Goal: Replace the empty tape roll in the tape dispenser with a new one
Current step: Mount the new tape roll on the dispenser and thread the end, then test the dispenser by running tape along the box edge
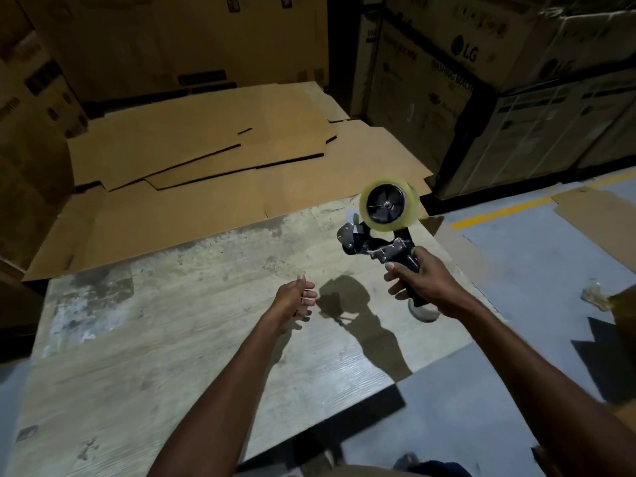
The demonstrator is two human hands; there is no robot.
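Now our right hand (425, 282) grips the tape dispenser (382, 244) upright, tape roll (387, 204) topmost, while our loosely open, empty left hand (297, 297) waits nearby.

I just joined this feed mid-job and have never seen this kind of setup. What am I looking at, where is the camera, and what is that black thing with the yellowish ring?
There is no machine here: a person works with bare hands, and the single camera sits on their head, looking forward and down.

The right hand grips the handle of a black tape dispenser, lifted above the table. The yellowish ring is a tape roll mounted on its hub.

The left hand is empty, fingers loosely curled, above the worn grey table.

Flattened cardboard sheets lie at the table's far end, with large stacked boxes behind.
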